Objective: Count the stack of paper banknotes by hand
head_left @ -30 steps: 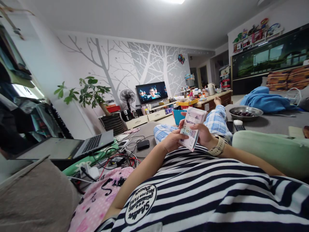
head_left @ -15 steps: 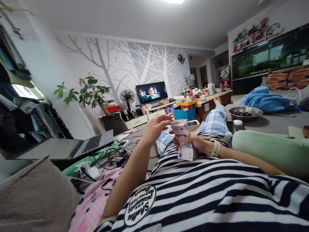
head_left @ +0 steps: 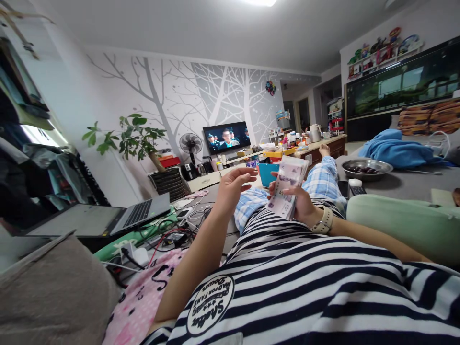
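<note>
My right hand (head_left: pixel 301 203) grips a thick stack of banknotes (head_left: pixel 287 184), with the thumb across the front and fingers behind. The notes are pale purple, marked with a 5, and stand tilted above my lap. To the left of the stack, my left hand (head_left: pixel 234 188) hangs in the air, apart from the notes. Its fingers are half bent and spread from the thumb, with nothing between them. A pale watch (head_left: pixel 322 221) is on my right wrist.
A metal bowl of dark fruit (head_left: pixel 366 168), a remote control (head_left: pixel 357 189) and a green cushion (head_left: pixel 395 225) lie on the right. Left of me are a laptop (head_left: pixel 138 214), tangled cables and a pink blanket (head_left: pixel 143 297). A television (head_left: pixel 226 137) plays ahead.
The stack of banknotes has moved up and right in my right hand and fanned slightly. My left hand, which was at the top edge of the notes, is now apart from them.
</note>
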`<move>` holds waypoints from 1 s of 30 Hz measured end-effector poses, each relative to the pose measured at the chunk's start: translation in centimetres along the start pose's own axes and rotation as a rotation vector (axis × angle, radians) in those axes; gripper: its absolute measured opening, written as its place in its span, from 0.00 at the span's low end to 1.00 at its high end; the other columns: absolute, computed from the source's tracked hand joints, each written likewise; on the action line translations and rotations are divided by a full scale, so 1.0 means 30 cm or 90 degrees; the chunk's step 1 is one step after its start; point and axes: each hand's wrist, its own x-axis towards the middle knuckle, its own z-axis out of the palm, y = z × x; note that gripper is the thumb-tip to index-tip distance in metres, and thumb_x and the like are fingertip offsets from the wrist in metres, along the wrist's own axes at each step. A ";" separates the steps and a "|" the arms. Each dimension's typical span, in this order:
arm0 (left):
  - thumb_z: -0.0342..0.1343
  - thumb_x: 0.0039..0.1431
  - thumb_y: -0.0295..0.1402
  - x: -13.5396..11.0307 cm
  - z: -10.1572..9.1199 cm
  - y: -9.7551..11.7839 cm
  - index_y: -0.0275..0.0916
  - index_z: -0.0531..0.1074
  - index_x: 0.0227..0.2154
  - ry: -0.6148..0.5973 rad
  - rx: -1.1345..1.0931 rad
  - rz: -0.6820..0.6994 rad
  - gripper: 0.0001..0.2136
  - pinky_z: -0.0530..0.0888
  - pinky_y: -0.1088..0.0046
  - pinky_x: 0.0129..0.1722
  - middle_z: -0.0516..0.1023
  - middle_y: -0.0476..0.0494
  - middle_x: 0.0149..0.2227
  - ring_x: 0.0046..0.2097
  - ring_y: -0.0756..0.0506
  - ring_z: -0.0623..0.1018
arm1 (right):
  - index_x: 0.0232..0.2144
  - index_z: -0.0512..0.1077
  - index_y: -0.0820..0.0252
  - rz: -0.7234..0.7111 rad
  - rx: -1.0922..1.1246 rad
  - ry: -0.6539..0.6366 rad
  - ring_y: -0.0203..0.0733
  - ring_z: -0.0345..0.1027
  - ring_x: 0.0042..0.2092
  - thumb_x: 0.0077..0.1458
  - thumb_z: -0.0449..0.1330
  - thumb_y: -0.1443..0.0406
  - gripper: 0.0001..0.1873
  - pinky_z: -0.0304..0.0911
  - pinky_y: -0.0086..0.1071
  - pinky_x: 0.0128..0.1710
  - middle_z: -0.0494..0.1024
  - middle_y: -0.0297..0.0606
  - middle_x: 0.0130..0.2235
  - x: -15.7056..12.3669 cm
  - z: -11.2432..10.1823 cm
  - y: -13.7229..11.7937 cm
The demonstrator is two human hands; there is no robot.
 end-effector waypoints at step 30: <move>0.54 0.53 0.47 -0.042 0.160 -0.161 0.41 0.70 0.41 -0.155 -0.215 -0.333 0.18 0.73 0.67 0.37 0.75 0.42 0.40 0.43 0.43 0.76 | 0.46 0.69 0.55 -0.191 -0.040 0.152 0.52 0.72 0.45 0.40 0.57 0.62 0.26 0.69 0.45 0.39 0.79 0.40 0.38 0.034 0.020 -0.048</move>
